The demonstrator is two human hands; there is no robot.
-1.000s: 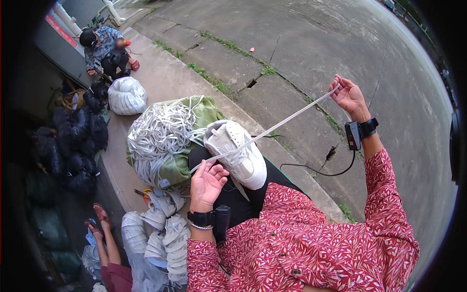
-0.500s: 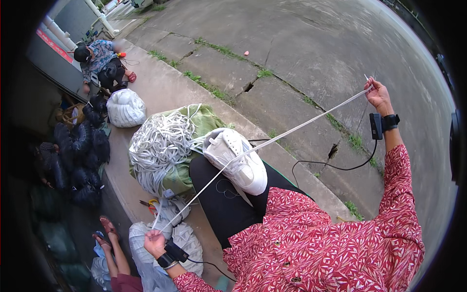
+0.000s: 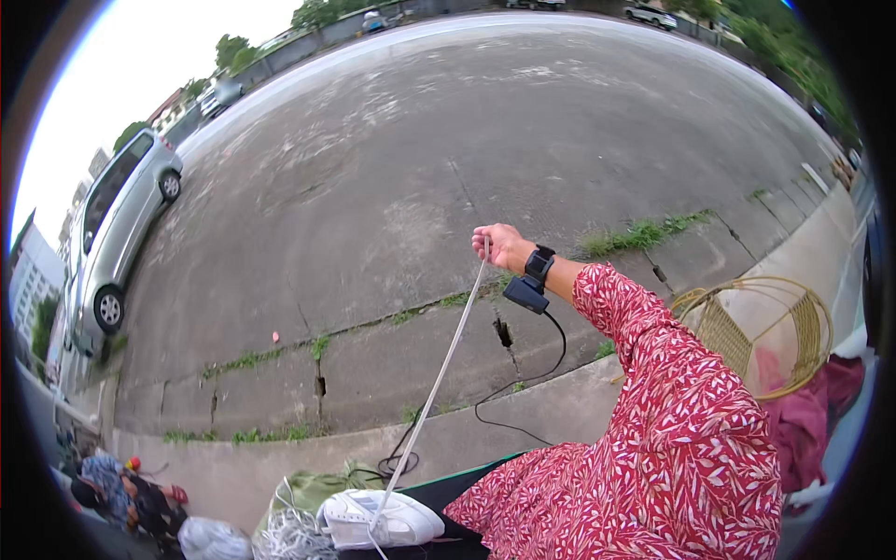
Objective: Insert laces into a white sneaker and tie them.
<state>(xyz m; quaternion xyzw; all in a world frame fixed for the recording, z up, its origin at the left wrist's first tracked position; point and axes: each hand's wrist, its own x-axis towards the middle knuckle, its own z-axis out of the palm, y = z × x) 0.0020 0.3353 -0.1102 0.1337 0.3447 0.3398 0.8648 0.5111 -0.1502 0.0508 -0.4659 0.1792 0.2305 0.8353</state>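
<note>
Your right grip (image 3: 502, 246) is clamped on a flat white shoelace (image 3: 439, 375), slanting down-left across the white, round-toed shoe (image 3: 408, 523) on your lap (image 3: 445, 490), toe pointing right; your left grip is out of view.

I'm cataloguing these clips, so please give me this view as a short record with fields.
Right hand: held out, fingers closed on a white lace
Left hand: out of view
Lace: straight, running down across the shoe to the lower edge; whether it is threaded, cannot tell
Shoe: white shoe, on the person's dark-clothed lap
Beside the shoe: loose white laces, green sack
Lower left: another person
Background: concrete yard, silver van
</note>
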